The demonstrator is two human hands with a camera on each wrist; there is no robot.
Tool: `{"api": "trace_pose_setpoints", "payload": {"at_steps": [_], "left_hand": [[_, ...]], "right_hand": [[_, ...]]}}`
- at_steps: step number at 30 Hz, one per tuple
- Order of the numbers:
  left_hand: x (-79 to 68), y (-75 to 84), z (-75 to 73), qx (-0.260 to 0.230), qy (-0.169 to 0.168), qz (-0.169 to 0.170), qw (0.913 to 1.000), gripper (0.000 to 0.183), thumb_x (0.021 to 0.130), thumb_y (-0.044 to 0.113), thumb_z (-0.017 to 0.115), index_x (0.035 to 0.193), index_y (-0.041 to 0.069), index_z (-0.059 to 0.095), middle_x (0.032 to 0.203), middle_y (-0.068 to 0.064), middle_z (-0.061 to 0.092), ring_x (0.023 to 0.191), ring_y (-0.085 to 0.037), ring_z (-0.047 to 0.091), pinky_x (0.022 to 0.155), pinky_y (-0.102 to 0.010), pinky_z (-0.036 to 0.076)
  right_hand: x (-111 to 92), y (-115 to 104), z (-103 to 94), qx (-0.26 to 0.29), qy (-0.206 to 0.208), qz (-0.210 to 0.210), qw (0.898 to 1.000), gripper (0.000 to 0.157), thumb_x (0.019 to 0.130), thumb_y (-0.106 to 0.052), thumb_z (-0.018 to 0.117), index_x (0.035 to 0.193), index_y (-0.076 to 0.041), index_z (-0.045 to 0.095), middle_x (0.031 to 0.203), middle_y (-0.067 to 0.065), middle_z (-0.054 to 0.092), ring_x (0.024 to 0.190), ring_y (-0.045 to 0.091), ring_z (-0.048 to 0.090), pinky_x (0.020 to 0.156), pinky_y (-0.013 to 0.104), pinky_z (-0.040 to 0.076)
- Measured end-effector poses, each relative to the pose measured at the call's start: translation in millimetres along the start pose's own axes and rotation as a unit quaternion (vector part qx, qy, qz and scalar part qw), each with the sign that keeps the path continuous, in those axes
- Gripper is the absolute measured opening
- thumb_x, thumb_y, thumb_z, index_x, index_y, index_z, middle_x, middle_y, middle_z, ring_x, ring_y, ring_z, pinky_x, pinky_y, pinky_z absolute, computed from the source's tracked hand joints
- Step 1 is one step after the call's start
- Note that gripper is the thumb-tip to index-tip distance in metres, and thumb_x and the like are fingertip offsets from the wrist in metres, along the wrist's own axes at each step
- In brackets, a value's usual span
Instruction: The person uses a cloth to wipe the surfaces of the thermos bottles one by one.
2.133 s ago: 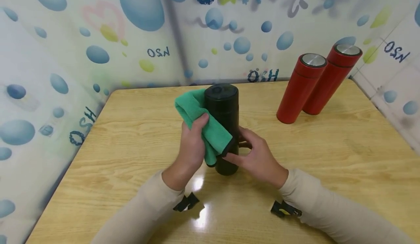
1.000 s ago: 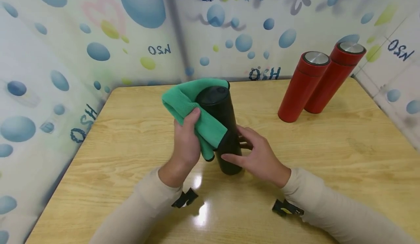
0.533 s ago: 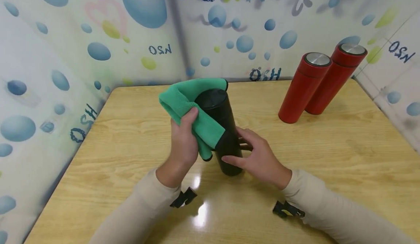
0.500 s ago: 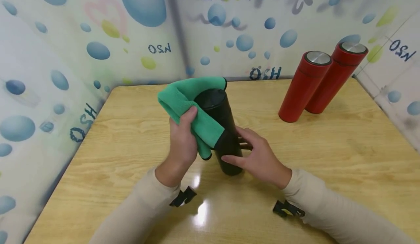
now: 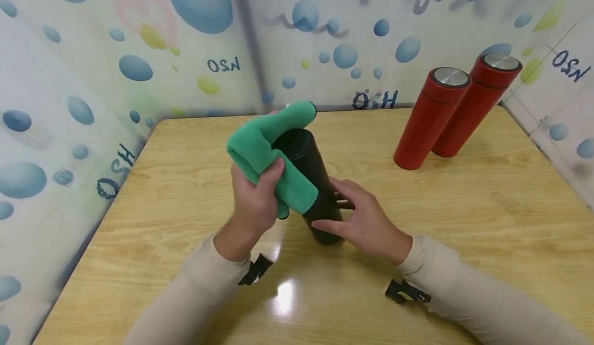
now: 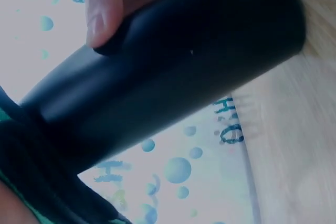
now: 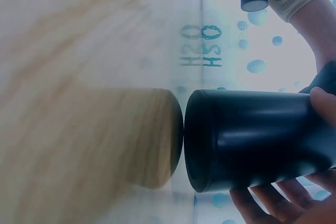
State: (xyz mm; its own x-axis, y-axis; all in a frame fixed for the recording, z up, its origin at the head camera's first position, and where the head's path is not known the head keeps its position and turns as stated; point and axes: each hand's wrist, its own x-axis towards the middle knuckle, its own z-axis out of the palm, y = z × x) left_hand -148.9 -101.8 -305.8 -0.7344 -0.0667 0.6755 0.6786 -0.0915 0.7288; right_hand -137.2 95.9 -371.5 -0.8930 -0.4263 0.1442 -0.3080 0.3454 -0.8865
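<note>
A black cylindrical bottle (image 5: 301, 154) leans with its top to the left over the table in the head view. Its base is at or just above the wood; the right wrist view does not settle which. My left hand (image 5: 255, 198) holds a folded green cloth (image 5: 252, 146) with dark edging, thumb on top. The cloth lies against the bottle's upper left side and hides part of it. My right hand (image 5: 366, 221) grips the lower bottle from the right, thumb in front and fingers behind. In the left wrist view, the bottle (image 6: 173, 61) shows a smooth, dark wall.
Two red bottles (image 5: 433, 118) with silver lids stand close together at the back right of the wooden table (image 5: 487, 221). A wall covering (image 5: 185, 77) printed with blue drops rises behind the table. A small black device (image 5: 406, 291) sits at my right wrist.
The bottle was upright two seconds ago and has tilted left at the top. My left hand and the cloth have shifted left with it. My right hand stays low on the bottle.
</note>
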Motion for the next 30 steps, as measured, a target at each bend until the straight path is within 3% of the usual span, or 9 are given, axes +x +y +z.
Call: {"api": "trace_pose_setpoints", "payload": {"at_steps": [4,9,11,14,26,28,30], "left_hand": [[1.1,-1.9,-0.4,0.022,-0.027,0.064,0.9974,0.059,0.094,0.029,0.058,0.119,-0.024,0.048,0.126,0.008,0.063,0.107,-0.012,0.062,0.102,-0.033,0.049],[6.1,3.3,2.3,0.038,-0.034,0.126,0.9907,0.063,0.094,0.033,0.061,0.120,-0.024,0.051,0.132,-0.002,0.062,0.129,-0.036,0.054,0.113,-0.052,0.039],[7.7,4.7,3.0,0.042,-0.036,0.138,0.9888,0.063,0.093,0.033,0.062,0.119,-0.024,0.053,0.131,-0.004,0.063,0.129,-0.041,0.052,0.113,-0.055,0.038],[8.1,5.1,3.5,0.034,-0.043,0.136,0.9893,0.064,0.093,0.033,0.061,0.119,-0.025,0.052,0.131,-0.002,0.063,0.129,-0.040,0.053,0.113,-0.055,0.038],[4.7,3.4,5.4,0.003,-0.037,0.071,0.9967,0.064,0.096,0.033,0.060,0.124,-0.022,0.045,0.131,0.001,0.058,0.127,-0.028,0.054,0.110,-0.042,0.043],[4.0,4.3,5.5,0.007,-0.038,0.061,0.9974,0.064,0.095,0.035,0.060,0.125,-0.021,0.045,0.130,0.002,0.057,0.124,-0.025,0.055,0.107,-0.038,0.045],[3.4,5.5,5.0,0.009,-0.042,0.052,0.9977,0.061,0.096,0.033,0.059,0.125,-0.019,0.046,0.129,0.001,0.058,0.108,-0.017,0.063,0.097,-0.033,0.051]], "right_hand": [[-0.8,0.9,1.5,-0.006,0.001,-0.012,1.000,0.080,0.079,-0.030,0.085,0.149,-0.022,0.047,0.126,-0.001,0.061,0.118,0.020,0.061,0.098,0.044,0.056],[0.2,-0.6,1.3,-0.014,0.001,-0.032,0.999,0.082,0.078,-0.029,0.086,0.149,-0.023,0.046,0.124,-0.004,0.061,0.117,0.016,0.061,0.097,0.040,0.056],[0.9,-1.1,0.6,-0.017,0.002,-0.039,0.999,0.082,0.078,-0.028,0.086,0.149,-0.023,0.046,0.123,-0.005,0.061,0.117,0.015,0.060,0.097,0.038,0.056],[0.6,-1.7,-0.1,-0.019,-0.004,-0.040,0.999,0.082,0.078,-0.028,0.086,0.150,-0.022,0.045,0.125,-0.004,0.060,0.118,0.014,0.060,0.097,0.037,0.056],[2.6,-3.1,-1.6,-0.017,-0.019,-0.034,0.999,0.083,0.080,-0.028,0.084,0.151,-0.022,0.042,0.130,0.000,0.059,0.122,0.019,0.059,0.098,0.041,0.055],[2.2,-2.3,-1.3,-0.018,-0.020,-0.033,0.999,0.082,0.081,-0.027,0.084,0.151,-0.022,0.042,0.130,0.000,0.059,0.121,0.019,0.059,0.098,0.041,0.055],[2.4,-2.2,-1.7,-0.018,-0.018,-0.031,0.999,0.082,0.080,-0.027,0.084,0.151,-0.024,0.042,0.130,-0.001,0.059,0.121,0.019,0.060,0.098,0.042,0.055]]}}
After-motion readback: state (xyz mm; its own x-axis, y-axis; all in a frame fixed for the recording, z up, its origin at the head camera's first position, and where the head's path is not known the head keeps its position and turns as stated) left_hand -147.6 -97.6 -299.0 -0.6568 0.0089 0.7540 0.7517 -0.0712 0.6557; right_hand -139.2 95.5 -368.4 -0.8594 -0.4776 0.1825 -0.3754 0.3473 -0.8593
